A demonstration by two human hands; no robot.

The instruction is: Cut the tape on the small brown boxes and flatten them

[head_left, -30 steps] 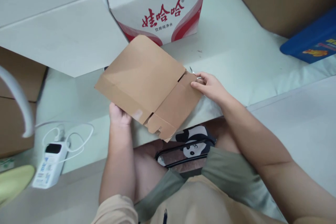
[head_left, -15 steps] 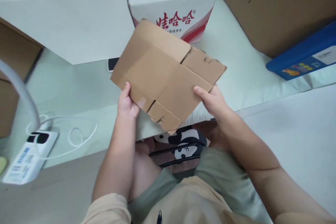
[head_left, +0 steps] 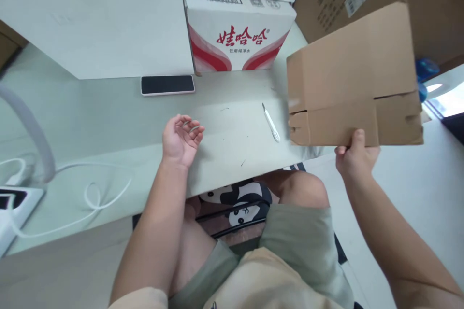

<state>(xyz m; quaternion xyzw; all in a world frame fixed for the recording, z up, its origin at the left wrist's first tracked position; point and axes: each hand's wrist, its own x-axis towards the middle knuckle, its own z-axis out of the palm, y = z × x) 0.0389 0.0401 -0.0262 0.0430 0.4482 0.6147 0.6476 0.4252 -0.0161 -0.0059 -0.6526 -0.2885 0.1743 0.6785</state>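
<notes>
My right hand [head_left: 357,154] grips a flattened cardboard box [head_left: 340,77] by its lower edge, thumb on the near face. The box is held up at the right, with creases and slit flaps along its bottom. My left hand [head_left: 182,140] is palm up above the table, fingers loosely curled and apart, with nothing in it. Between the two hands a small white craft knife [head_left: 271,124] with a thin dark blade lies on the pale green tabletop [head_left: 224,130].
A white and red carton [head_left: 242,38] stands at the back, beside large white boxes [head_left: 108,24]. A black-faced phone [head_left: 167,85] lies before them. At the left are a white cable [head_left: 92,198] and a power strip [head_left: 21,207]. A big brown box [head_left: 326,5] stands back right.
The flattened cardboard box has moved right in my right hand and turned. My left hand has let go of it. The craft knife and the whole phone have come into sight.
</notes>
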